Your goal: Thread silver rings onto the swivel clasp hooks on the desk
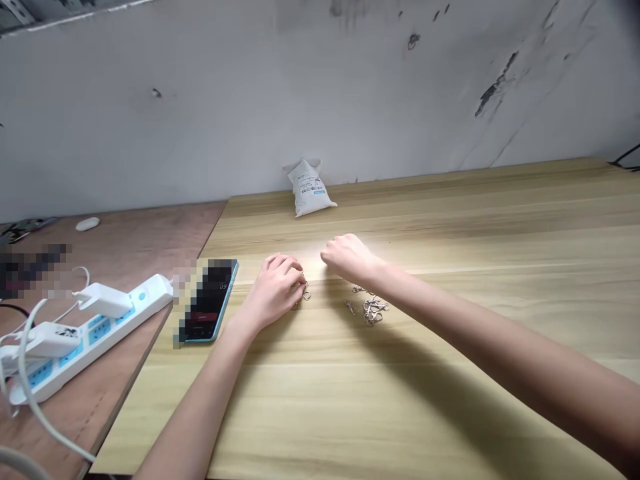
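Note:
My left hand (277, 287) rests on the wooden board with its fingers curled over small metal clasps with key rings (307, 295). One ring pokes out past the fingertips, and the rest is mostly hidden under the hand. To its right, my right hand (346, 256) is closed, back of the hand up, low over the board. Its fingertips are out of sight, so whatever they hold does not show. Below the right wrist lies a small pile of silver lobster clasps with rings (374, 311). A single clasp (351, 307) lies just left of that pile.
A white plastic parcel (310, 188) stands against the wall (225, 100). Left of my left hand lies a phone (213, 300), partly blurred out. A white power strip (100, 333) with plugged-in chargers and cables (33, 387) occupies the lower brown table (120, 247).

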`<state>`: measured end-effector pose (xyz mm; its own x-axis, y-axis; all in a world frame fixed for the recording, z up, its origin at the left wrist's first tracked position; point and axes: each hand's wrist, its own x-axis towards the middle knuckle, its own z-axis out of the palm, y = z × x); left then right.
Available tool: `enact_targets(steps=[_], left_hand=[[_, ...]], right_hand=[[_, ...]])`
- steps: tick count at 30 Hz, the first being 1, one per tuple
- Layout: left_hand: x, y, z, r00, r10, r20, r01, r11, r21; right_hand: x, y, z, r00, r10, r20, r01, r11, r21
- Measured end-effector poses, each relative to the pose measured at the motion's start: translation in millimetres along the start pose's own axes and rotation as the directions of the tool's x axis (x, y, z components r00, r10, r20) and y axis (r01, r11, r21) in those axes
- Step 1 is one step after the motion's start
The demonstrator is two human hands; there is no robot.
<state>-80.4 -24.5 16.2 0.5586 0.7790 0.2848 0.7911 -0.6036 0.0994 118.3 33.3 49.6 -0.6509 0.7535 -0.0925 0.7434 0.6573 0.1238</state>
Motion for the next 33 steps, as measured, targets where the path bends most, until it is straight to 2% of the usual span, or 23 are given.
enact_targets(steps=[5,8,14,20,23,25,26,27,28,29,30,31,33], left_hand=[[0.7,2.4,0.8,1.0,0.016,-0.019,-0.016,1.0,0.001],[1.0,2.5,1.7,1.0,0.02,-0.023,-0.02,1.0,0.005],[1.3,3.9,1.6,1.0,0.023,-0.021,-0.023,1.0,-0.01],[2.3,3.9,1.4,0.999,0.023,-0.048,-0.024,1.0,-0.008],[3.7,10.2,-0.3,0.996,0.019,-0.086,-0.021,0.999,-0.024],[4.9,18.9,-1.5,0.99,0.025,-0.14,-0.035,0.997,-0.067],[5.4,24.4,-1.9,0.983,0.033,-0.179,-0.05,0.995,-0.092],[5.8,30.4,-1.9,0.975,0.036,-0.219,-0.062,0.992,-0.114],[6.1,36.6,-1.7,0.966,0.039,-0.256,-0.073,0.989,-0.125],[6.2,42.6,-1.1,0.957,0.042,-0.287,-0.083,0.988,-0.133],[6.3,48.1,-0.4,0.952,0.042,-0.303,-0.087,0.987,-0.137],[6.3,53.0,0.4,0.949,0.034,-0.314,-0.083,0.986,-0.142],[6.2,60.2,2.1,0.943,0.012,-0.333,-0.07,0.984,-0.164]], right_hand=[[-16.2,7.4,0.0,0.996,0.067,0.056,-0.065,0.997,-0.034],[-21.8,-3.2,2.5,0.994,0.079,0.081,-0.076,0.996,-0.045],[-21.2,-26.7,6.8,0.997,0.058,0.056,-0.058,0.998,0.01],[-13.5,-11.9,5.8,0.999,0.046,-0.006,-0.043,0.971,0.237],[-18.0,1.1,9.6,0.998,0.05,-0.043,-0.028,0.913,0.408],[-27.5,3.3,18.1,0.994,0.079,-0.07,-0.029,0.842,0.538],[-33.8,1.9,23.6,0.991,0.108,-0.078,-0.033,0.768,0.639],[-40.7,-1.1,29.5,0.975,0.213,-0.059,-0.051,0.475,0.878],[-47.7,-5.4,34.9,0.953,0.302,0.008,-0.057,0.156,0.986],[-54.5,-10.5,39.6,0.936,0.343,0.078,-0.05,-0.089,0.995],[-60.5,-15.8,42.9,0.924,0.359,0.131,-0.036,-0.26,0.965],[-65.5,-21.0,44.8,0.918,0.362,0.163,-0.022,-0.363,0.931],[-72.3,-29.3,44.8,0.91,0.379,0.169,0.024,-0.455,0.89]])
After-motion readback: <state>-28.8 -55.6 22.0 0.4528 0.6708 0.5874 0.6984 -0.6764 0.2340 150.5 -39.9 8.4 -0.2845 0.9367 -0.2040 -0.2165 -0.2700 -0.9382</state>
